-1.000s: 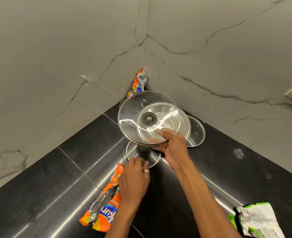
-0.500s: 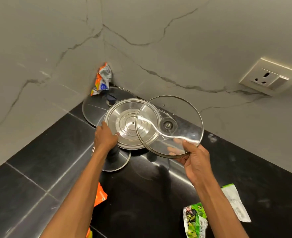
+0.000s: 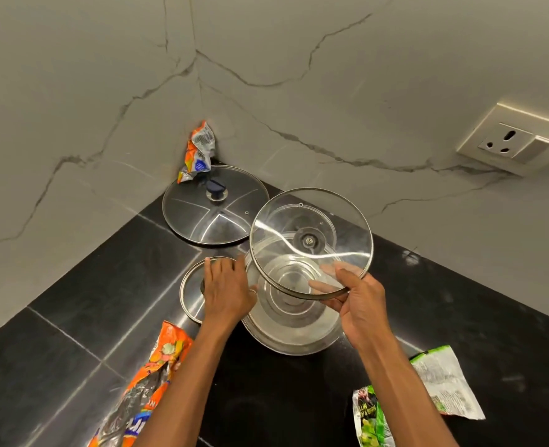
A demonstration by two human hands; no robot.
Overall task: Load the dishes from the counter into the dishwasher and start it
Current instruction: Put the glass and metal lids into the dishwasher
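My right hand (image 3: pixel 360 304) grips the near rim of a clear glass lid (image 3: pixel 311 233) with a metal band, held tilted above the counter. Under it a steel lid (image 3: pixel 292 327) lies on the black counter (image 3: pixel 73 333). My left hand (image 3: pixel 228 288) hovers palm down, fingers stretched out, over a small metal-rimmed lid (image 3: pixel 189 295) lying just left of the steel lid. It hides that lid's middle. A large glass lid with a dark blue knob (image 3: pixel 211 214) lies in the corner.
Marble walls meet in a corner behind the lids. A crumpled orange wrapper (image 3: pixel 198 153) stands in that corner, another orange wrapper (image 3: pixel 150 382) lies front left, and a green and white wrapper (image 3: pixel 428 391) front right. A wall socket (image 3: pixel 512 140) sits at the right.
The steel lid that my left hand held up now lies on the counter, and that hand has moved over the small lid. My right hand still holds the glass lid, now above the steel one.
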